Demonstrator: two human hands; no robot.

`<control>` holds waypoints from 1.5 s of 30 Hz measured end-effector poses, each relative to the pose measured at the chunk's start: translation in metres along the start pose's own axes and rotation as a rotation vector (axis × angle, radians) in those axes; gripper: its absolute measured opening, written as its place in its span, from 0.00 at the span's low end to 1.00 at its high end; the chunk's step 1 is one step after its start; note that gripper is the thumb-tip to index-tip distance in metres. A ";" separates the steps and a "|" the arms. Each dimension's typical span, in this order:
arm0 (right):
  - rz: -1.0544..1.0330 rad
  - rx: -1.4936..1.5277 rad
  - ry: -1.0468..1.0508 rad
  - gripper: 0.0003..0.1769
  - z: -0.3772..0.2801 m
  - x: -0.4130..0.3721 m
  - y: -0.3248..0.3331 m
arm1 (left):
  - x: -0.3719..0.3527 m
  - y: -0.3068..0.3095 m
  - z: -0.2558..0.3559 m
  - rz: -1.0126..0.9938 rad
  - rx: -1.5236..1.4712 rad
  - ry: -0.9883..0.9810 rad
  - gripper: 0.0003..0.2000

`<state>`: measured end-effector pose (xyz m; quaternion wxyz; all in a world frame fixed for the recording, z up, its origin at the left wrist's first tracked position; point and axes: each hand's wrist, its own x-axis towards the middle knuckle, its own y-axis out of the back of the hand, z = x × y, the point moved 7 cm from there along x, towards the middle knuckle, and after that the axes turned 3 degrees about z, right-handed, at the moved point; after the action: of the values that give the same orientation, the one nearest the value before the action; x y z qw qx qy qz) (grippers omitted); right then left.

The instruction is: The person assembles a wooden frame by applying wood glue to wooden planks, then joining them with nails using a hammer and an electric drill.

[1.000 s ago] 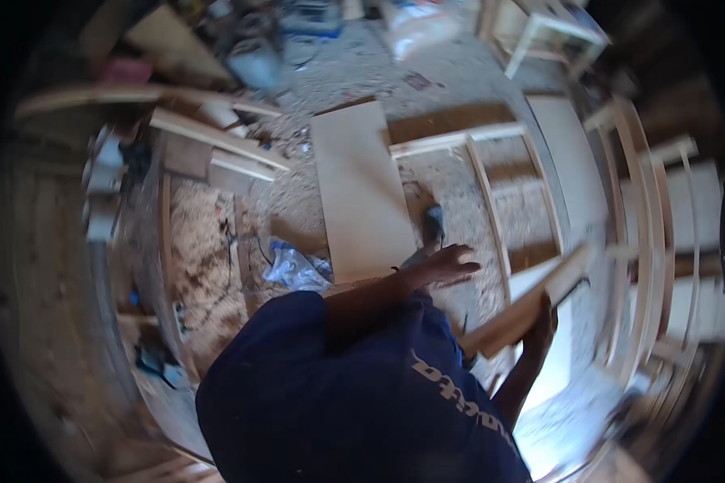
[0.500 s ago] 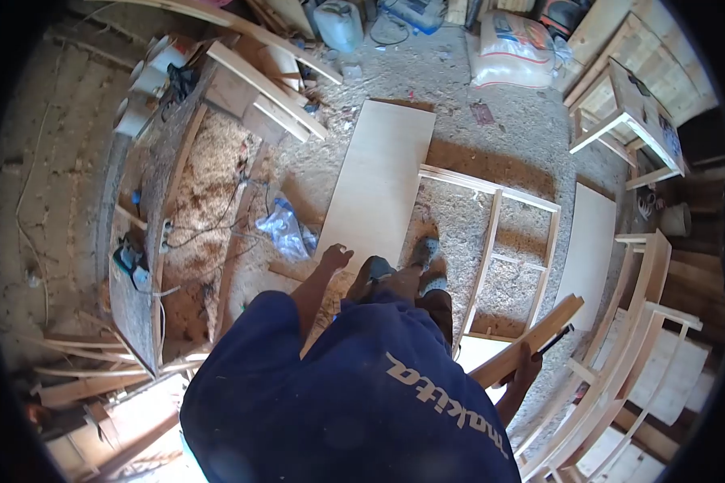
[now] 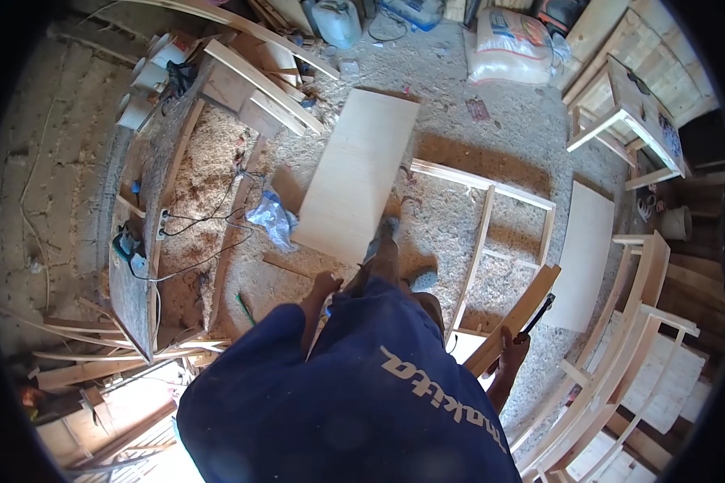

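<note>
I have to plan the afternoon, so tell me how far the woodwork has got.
Done: a frame with cross rails lies joined on the floor. In hand: the right hand grips a wooden strip and a dark tool; the left hand hangs by the leg. Left, seemingly: the long board and the short board lie loose.

right grip (image 3: 512,348) on plank (image 3: 525,306), left grip (image 3: 326,284) hanging

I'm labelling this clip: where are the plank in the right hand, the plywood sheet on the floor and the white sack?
plank (image 3: 514,315), head view, midway along its top face
plywood sheet (image 3: 354,173), head view, centre of its face
white sack (image 3: 507,42), head view, middle of its side
</note>
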<state>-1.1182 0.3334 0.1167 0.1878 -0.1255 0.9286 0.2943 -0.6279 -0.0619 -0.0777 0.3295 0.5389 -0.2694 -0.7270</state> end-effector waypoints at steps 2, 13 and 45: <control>0.032 -0.050 -0.026 0.33 0.008 -0.016 0.012 | 0.031 0.007 0.027 -0.109 0.077 0.013 0.31; 0.192 -0.174 -0.312 0.38 0.069 -0.045 -0.022 | 0.143 0.097 0.265 -0.107 -0.343 -0.389 0.25; 0.444 -0.511 -0.138 0.26 0.556 0.154 -0.457 | 0.572 -0.439 0.445 0.313 0.668 -1.374 0.39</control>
<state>-0.9467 0.2813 -0.5975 0.1439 0.0569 0.8148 0.5586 -1.2541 -0.2055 -0.6306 0.0077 -0.0058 -0.6907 -0.7231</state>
